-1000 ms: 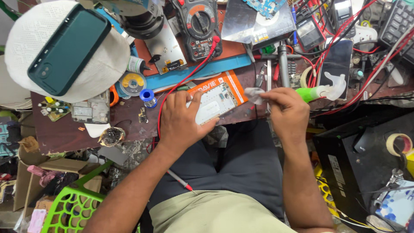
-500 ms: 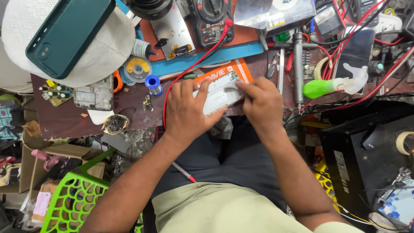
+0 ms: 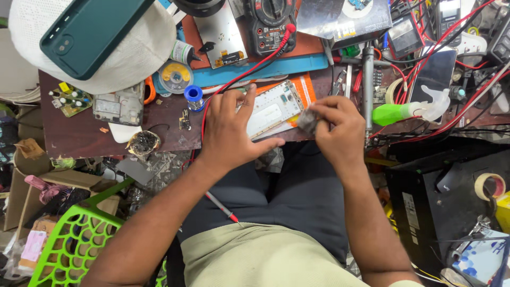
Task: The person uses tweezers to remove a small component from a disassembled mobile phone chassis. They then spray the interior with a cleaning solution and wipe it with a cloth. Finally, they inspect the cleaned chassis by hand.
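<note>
Starting at the far left, a green plastic basket [image 3: 69,244] sits below the counter [image 3: 79,133]; its contents are too dim to tell. Above it, a white hat [image 3: 133,58] carries a dark green phone [image 3: 90,32]. The left hand [image 3: 228,133] presses its spread fingers [image 3: 247,98] on an opened phone body [image 3: 273,109], which lies on an orange mat at the counter's near edge. The right hand [image 3: 337,127] pinches a small grey cloth [image 3: 307,121] against that body's right end. Further right, a green squeeze bottle [image 3: 396,113] lies among red wires.
</note>
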